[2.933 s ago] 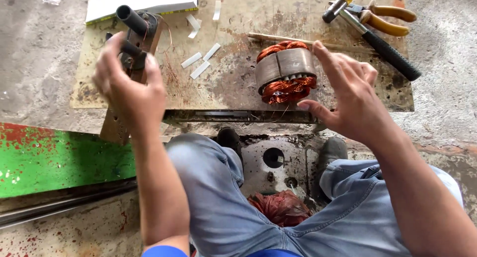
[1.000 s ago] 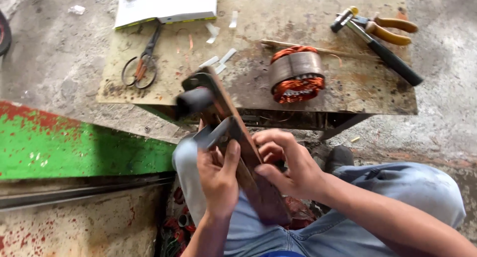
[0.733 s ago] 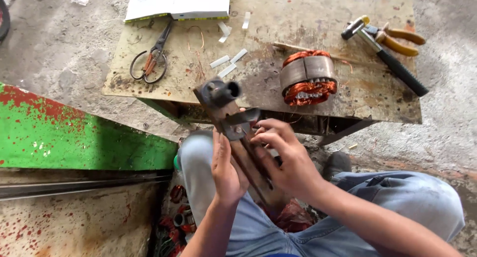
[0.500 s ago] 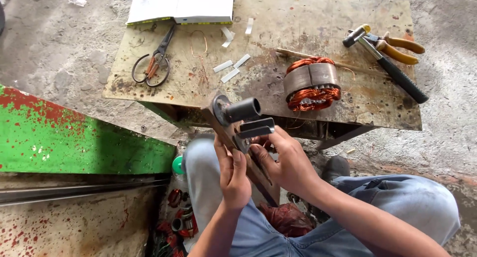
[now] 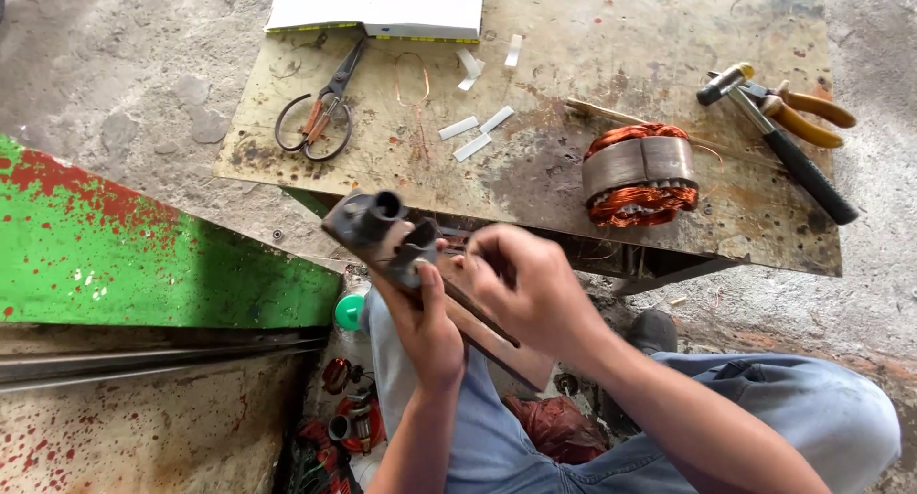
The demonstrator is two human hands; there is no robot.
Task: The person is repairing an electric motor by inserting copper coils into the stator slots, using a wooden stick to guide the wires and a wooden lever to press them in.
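Over my lap I hold a long wooden board with dark metal pegs at its far end. My left hand grips the board from below, thumb up beside the pegs. My right hand is closed on the board's middle, fingers pinched near a thin dark rod along it. A motor stator with copper windings stands on the low metal table just beyond my hands.
On the table lie scissors, white paper strips, an open white book, a hammer and orange-handled pliers. A green, red-spattered panel is at left. Copper coils lie on the floor.
I took the pegged board off the table and brought it to my lap. Both hands closed on it; the board has since turned, its peg end swinging left.
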